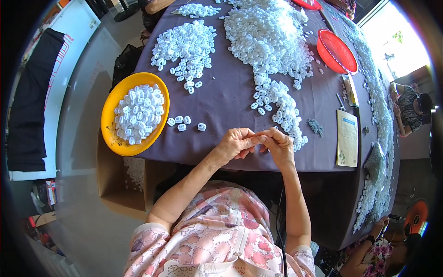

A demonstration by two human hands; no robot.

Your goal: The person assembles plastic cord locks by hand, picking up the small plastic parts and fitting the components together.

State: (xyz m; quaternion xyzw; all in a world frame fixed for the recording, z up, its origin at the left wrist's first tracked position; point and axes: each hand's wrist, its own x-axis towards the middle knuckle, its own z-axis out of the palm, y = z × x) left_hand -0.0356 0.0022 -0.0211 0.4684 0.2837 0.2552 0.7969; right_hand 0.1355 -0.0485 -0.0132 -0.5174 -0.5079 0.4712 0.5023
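Near the table's front edge my left hand (236, 144) and my right hand (278, 142) meet, thumbs and forefingers pinched together. Whatever lies between the fingertips is hidden. Just beyond my right hand runs a trail of small white oval plastic pieces (287, 111), leading back to a large white heap (267, 37). Left of my left hand lie several loose white oval pieces (180, 123). A yellow bowl (109, 121) full of similar white pieces (138, 113) sits at the table's left corner.
Another pile of white pieces (184, 46) lies far left. On the right are a red basket (333, 57), a notepad (347, 143) and a little heap of small grey parts (315, 127). Below the bowl stands a cardboard box (121, 196). Other people (408, 108) sit around the table.
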